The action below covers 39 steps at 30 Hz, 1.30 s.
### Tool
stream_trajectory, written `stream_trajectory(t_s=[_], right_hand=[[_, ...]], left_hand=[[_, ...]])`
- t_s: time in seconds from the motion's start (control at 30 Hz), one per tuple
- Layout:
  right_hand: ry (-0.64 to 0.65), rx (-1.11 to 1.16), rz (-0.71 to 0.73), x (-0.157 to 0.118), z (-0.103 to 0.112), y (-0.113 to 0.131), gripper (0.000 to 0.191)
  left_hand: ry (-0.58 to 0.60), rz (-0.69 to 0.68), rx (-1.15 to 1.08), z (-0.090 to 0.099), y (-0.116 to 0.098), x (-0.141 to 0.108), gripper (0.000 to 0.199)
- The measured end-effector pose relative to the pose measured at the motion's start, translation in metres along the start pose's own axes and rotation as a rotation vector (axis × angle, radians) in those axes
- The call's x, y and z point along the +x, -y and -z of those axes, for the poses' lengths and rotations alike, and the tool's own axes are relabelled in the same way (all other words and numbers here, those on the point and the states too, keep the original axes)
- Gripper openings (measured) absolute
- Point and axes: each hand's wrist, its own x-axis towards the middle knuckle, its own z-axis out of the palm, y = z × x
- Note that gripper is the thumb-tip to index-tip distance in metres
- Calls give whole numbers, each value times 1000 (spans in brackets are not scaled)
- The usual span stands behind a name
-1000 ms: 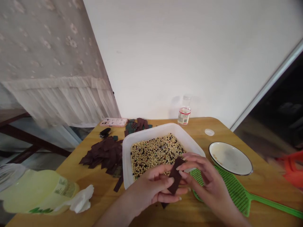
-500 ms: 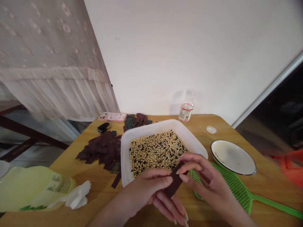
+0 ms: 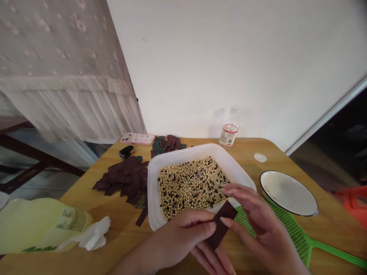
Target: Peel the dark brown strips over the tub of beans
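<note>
My left hand pinches a flat dark brown rectangular strip between thumb and fingers, near the front of the white tub. What the strip is made of, cannot be told. My right hand has its fingers spread above it, with the thumb tip touching the strip's upper face. Behind both hands, the white plastic tub holds many small round beads or beans, mostly cream with black ones among them. Left of the tub lies a heap of similar dark brown strips.
A green fly swatter lies under my right hand, beside a white dish. Farther back are a clear bottle, a white cap, a pink phone and green and brown pieces. A yellowish bottle and tissue are left.
My right fingers have lifted off the brown strip and spread, leaving only the thumb against it. More of the strip's face shows. The view has shifted slightly.
</note>
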Motion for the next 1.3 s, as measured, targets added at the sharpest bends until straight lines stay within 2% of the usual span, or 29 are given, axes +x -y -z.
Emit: stream_trajectory(t_s=[0.1,0.2,0.27,0.4,0.47,0.63,0.8,0.87,1.2,1.3], right_hand=[[-10,-5,112,1,-2,0,49],[-12,-7,150,2,-2,0,55],[-27,-46,130,2,-1,-1,50],[-19,-204,79,2,2,-1,27],[-17,-228,78,2,3,-1,23],[-127,-206,56,1,0,1,48],[-85,-108,51,0,-2,2,75],[-83,-100,59,0,-2,2,80],[-75,-78,30,-5,-1,0,65],[-89,-89,21,-7,-1,-1,51]], left_hand=[[-2,3,1,-1,0,0,30],[-3,-17,-16,0,0,0,28],[1,-22,-29,0,0,0,27],[-20,-11,-17,-1,-1,0,27],[-34,-14,-25,-2,-2,0,27],[-48,-9,-53,-3,-3,1,28],[-31,-3,-42,-4,-4,0,27],[-40,-5,-36,-4,-4,-1,25],[-17,-27,-46,-4,-4,0,24],[-25,-25,-15,-4,-4,0,25]])
